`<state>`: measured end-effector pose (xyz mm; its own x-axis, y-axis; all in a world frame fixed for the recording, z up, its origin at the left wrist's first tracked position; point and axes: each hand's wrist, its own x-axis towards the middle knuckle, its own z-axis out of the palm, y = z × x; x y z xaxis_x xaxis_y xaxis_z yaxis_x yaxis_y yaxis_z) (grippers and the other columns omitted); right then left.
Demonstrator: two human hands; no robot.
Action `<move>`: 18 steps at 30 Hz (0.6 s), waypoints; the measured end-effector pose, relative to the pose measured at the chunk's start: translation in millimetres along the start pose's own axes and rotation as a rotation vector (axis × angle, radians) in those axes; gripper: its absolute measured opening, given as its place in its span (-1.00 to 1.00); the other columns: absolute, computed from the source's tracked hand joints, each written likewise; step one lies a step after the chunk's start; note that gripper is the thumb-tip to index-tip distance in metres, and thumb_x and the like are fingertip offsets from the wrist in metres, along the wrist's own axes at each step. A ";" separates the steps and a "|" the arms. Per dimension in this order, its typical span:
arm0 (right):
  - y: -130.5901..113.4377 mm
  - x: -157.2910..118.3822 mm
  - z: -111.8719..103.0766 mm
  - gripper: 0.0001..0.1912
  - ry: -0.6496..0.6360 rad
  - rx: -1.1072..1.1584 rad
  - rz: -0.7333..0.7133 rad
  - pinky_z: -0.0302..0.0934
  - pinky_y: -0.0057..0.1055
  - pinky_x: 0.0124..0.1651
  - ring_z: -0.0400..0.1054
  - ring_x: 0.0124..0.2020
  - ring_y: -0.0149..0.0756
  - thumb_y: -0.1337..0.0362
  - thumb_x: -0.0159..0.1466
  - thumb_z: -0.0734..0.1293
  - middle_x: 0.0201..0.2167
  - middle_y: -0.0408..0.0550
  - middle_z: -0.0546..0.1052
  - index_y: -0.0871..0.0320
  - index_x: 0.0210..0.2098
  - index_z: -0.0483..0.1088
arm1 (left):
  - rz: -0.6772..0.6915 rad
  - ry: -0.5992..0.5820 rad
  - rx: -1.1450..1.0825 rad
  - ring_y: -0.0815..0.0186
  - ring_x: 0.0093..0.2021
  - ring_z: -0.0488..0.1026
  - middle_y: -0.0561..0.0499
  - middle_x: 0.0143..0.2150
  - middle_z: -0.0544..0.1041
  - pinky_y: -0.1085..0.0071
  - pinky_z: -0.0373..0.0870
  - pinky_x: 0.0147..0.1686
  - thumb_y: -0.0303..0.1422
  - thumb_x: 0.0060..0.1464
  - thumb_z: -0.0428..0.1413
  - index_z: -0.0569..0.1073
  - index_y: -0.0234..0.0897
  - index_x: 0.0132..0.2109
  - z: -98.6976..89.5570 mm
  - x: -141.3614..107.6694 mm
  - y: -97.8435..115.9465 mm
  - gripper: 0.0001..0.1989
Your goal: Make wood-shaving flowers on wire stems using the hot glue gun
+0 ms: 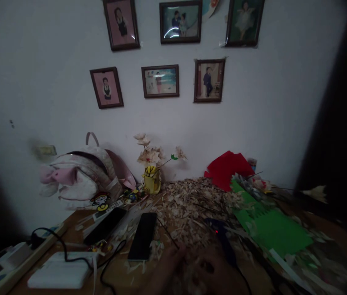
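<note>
My left hand (171, 264) is low in front of me, thumb and finger pinched on a thin dark stick (167, 232) that slants up and away over the table (121, 272). My right hand (212, 268) is just beside it, fingers curled inward; it is too dark there to tell whether they hold anything. Near my right fingers lies a dark blue glue gun (222, 241) with a small red light, its cord running toward me.

Beyond my hands, the brown tabletop is heaped with dry, curly, pale shavings (188, 205). Left of the heap lie a flat, dark-screened phone (143, 235) and a second black phone (105, 226). Nearer the left edge are a smooth white box (61, 272), a black cable (65, 246) and a long power strip (30, 262). On the right, a green sheet (279, 231) has a jagged edge, with a stiff red sheet (227, 168) behind it.

At the back, a yellow pot (152, 183) holds papery cream flowers (150, 156), beside a soft, pale backpack (84, 176) with a pink bow. Six brown-framed photos (160, 81) hang on the dim, plain wall (161, 119).
</note>
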<state>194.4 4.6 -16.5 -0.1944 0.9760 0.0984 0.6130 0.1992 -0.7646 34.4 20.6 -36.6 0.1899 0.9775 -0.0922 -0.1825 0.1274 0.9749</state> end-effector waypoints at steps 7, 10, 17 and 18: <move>2.1 0.2 6.9 -0.84 0.035 0.034 -0.031 0.20 -0.54 -0.30 0.36 -0.38 -0.35 0.19 0.04 0.26 -0.45 -0.20 0.52 0.06 -0.57 0.43 | -0.019 -0.104 -0.123 0.20 -0.36 0.40 0.02 -0.49 0.49 0.31 0.26 -0.29 -0.04 -0.23 0.18 0.47 -0.26 -0.43 4.6 -0.3 -0.6 -0.65; 2.5 1.6 9.5 -0.90 0.019 0.090 -0.110 0.20 -0.53 -0.23 0.37 -0.33 -0.34 0.29 0.00 0.25 -0.42 -0.17 0.52 0.09 -0.53 0.41 | -0.008 -0.091 -0.109 0.16 -0.27 0.40 -0.01 -0.41 0.51 0.29 0.26 -0.25 -0.05 -0.21 0.17 0.48 -0.23 -0.40 3.1 -0.6 -0.4 -0.67; -6.9 -5.4 12.7 -0.79 0.120 -0.041 -0.101 0.22 -0.48 -0.27 0.39 -0.33 -0.27 0.21 -0.02 0.28 -0.37 -0.19 0.54 -0.01 -0.36 0.46 | 0.019 -0.111 -0.174 0.25 -0.38 0.38 0.03 -0.47 0.48 0.35 0.26 -0.33 -0.17 -0.12 0.15 0.48 -0.24 -0.42 -1.3 -2.6 1.0 -0.78; -7.0 -6.2 12.4 -0.78 0.147 -0.042 -0.066 0.22 -0.49 -0.28 0.39 -0.33 -0.28 0.19 -0.02 0.28 -0.36 -0.19 0.54 -0.03 -0.35 0.46 | 0.013 -0.105 -0.176 0.30 -0.43 0.36 0.06 -0.50 0.46 0.38 0.24 -0.37 -0.18 -0.13 0.15 0.47 -0.25 -0.45 -2.0 -2.0 0.5 -0.78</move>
<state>181.7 -3.9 -19.7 -0.1234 0.9625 0.2416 0.6348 0.2637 -0.7263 32.0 19.1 -36.3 0.2838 0.9576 -0.0492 -0.3499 0.1512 0.9245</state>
